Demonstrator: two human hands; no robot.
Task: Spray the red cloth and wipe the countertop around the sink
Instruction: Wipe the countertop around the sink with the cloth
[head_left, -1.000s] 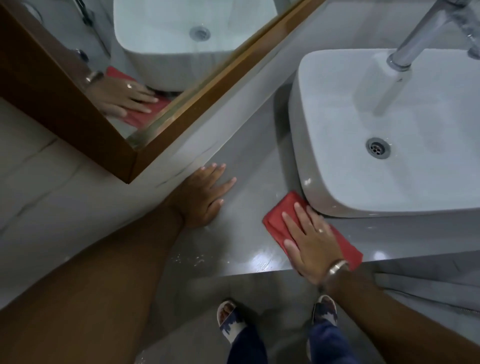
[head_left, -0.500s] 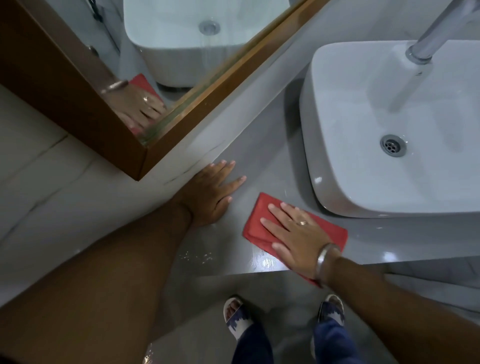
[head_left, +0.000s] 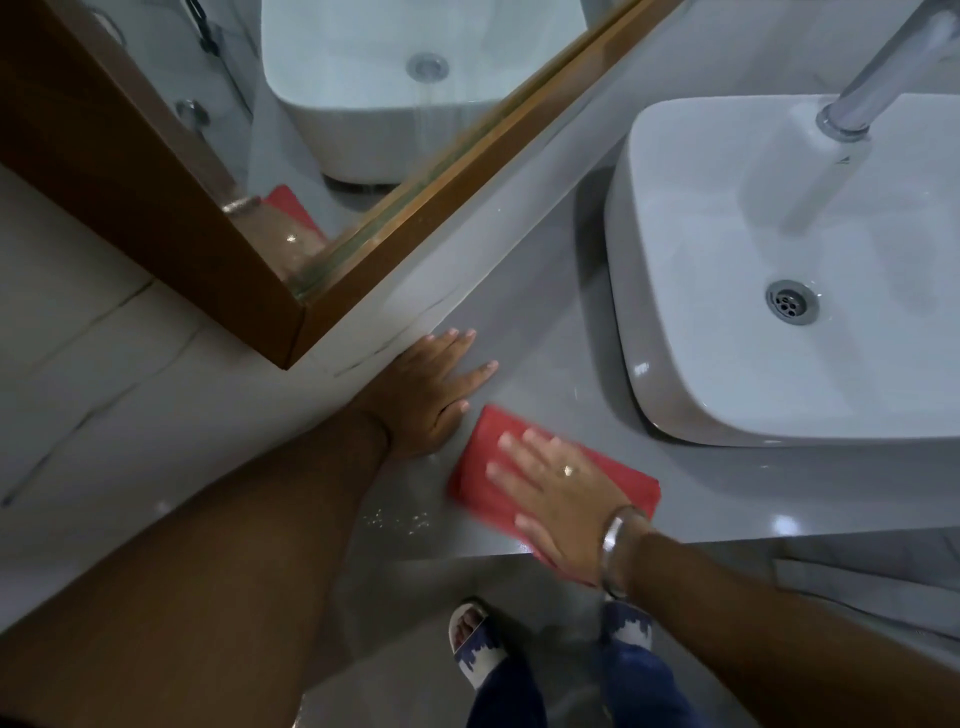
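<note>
While right hand (head_left: 558, 499) flattens red cloth (head_left: 480, 457), countertop (head_left: 540, 343) edge close

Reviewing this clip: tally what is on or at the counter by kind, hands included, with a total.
Hands: 2, left hand flat on the countertop, right hand pressing the cloth
Red cloth: 1
Sink: 1
Faucet: 1
Mirror: 1
Total: 6
</note>
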